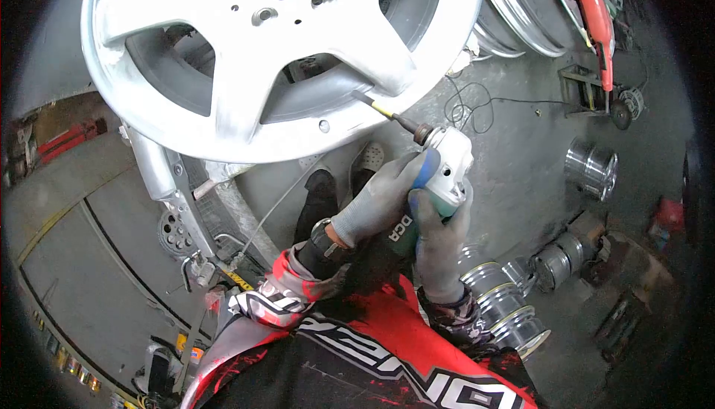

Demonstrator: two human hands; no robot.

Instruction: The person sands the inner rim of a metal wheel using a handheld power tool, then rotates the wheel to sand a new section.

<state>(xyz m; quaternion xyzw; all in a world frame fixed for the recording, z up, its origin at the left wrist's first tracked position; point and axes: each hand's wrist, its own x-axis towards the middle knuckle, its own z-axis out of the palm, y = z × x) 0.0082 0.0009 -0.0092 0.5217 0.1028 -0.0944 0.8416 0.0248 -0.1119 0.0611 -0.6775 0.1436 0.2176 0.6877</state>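
A large silver alloy wheel (pixel 246 122) fills the top of the view, its spokes and inner barrel showing. Both of my hands wear grey gloves with blue fingertips. My left hand (pixel 383 195) wraps the front of a green and silver die grinder (pixel 452 157) marked DCA. Around its body closes my right hand (pixel 441 241), nearer to me. From the grinder's nose a thin shaft with a yellow band (pixel 383 109) points up and left. Its dark tip overlaps the wheel's inner rim beside a spoke end.
A metal stand (pixel 175 193) is under the wheel on the left. Stacked wheel rims (pixel 495 301) stand at lower right, and another rim (pixel 590 169) lies on the floor. A red power tool (pixel 592 14) hangs at upper right. A black cable (pixel 477 104) loops over the grey floor.
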